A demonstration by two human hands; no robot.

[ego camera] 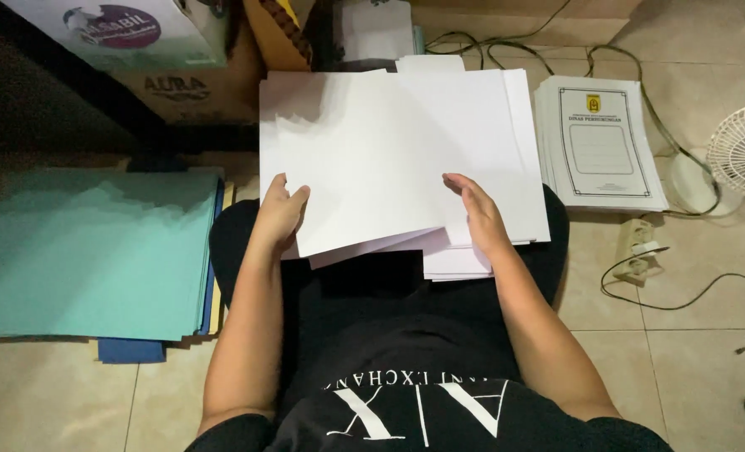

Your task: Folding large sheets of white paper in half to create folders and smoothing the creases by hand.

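A: While the white sheets (389, 159) lay fanned across the lap, the left hand (279, 213) was closed on their left edge, thumb on top and the other fingers hidden beneath. The right hand (475, 213) lay flat on top near their right side, fingers spread and closed on nothing that I could see.

B: Risk noted?

A: The sheets were uneven; several lower edges stuck out below the top one, toward the body. My judgement: since one hand pinched only an edge and the other merely pressed, the lower sheets could have slid off the knees onto the tiled floor (690, 335), or creased at the pinch.

B: Other hazards near the sheets?

A: Right of them stood a stack of printed covers (602, 142), just beside and perhaps overlapped. Further right, a small white fan (744, 151); whether it ran I could not tell. If so, the draught could have lifted loose paper. A cable (682, 297) and a socket strip (637, 247) lay on the floor right of the sheets.

B: Left of them?

A: A pile of teal card (88, 251) over darker blue and yellow card, well apart. Behind the sheets, cardboard boxes (180, 84), cut off at the frame top.

B: Unresolved?

A: Sheet count unknown. The legs were lost in dark clothing. The fan and a dark object at the lower right corner were cropped.
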